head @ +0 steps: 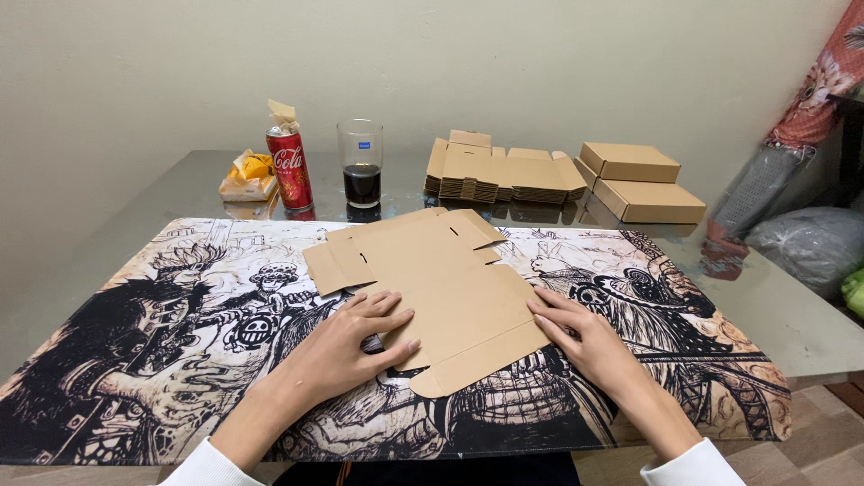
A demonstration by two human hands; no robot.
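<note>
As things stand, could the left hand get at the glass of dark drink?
Probably yes. The left hand rests on the flat cardboard; the glass stands beyond it, with only flat cardboard and open mat between.

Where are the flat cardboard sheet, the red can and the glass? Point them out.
flat cardboard sheet (450, 297), head view, middle panel.
red can (290, 171), head view, side wall.
glass (361, 162), head view, front wall.
</note>
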